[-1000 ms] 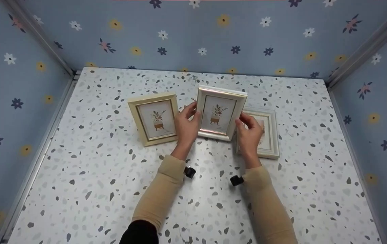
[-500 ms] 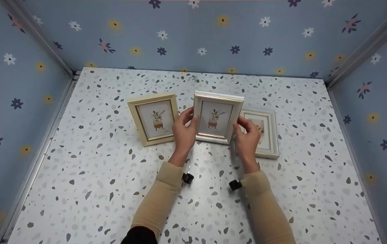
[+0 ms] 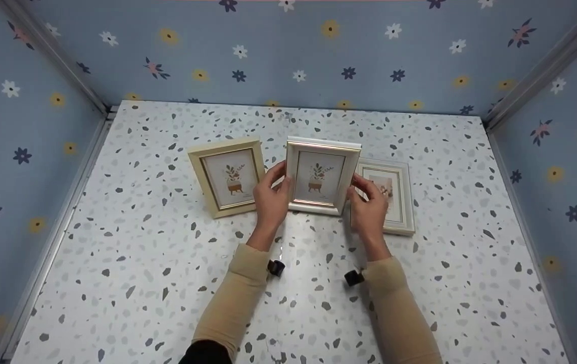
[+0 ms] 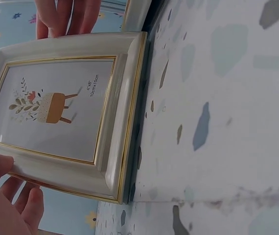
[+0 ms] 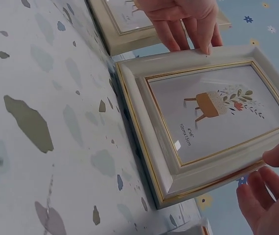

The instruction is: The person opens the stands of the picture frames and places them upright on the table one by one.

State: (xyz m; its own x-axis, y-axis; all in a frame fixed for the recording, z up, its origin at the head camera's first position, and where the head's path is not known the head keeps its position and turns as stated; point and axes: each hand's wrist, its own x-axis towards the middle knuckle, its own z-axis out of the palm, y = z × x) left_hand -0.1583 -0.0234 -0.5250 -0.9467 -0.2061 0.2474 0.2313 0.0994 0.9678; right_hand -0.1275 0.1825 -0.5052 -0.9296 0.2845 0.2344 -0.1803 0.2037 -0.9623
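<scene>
Between the two hands a silvery-white picture frame (image 3: 324, 208) stands upright, its bottom edge at the tabletop. It shows a printed plant in a brown pot on legs. My left hand (image 3: 271, 198) grips its left side, thumb in front and fingers behind. On the opposite side my right hand (image 3: 369, 206) holds the edge the same way. Just left of the left hand, a cream-gold picture frame (image 3: 207, 183) stands leaning back with a similar print. A third, pale picture frame (image 3: 405, 202) lies flat to the right, partly hidden by the right hand.
The white speckled table (image 3: 132, 263) spreads around the frames. Blue flowered panels (image 3: 288, 50) rise at the back and both sides, with grey metal strips at the corners. Small black cameras (image 3: 276, 268) sit at both wrists.
The silvery-white picture frame has moved slightly left and toward the person, with both hands still gripping it. The other two frames have stayed in place.
</scene>
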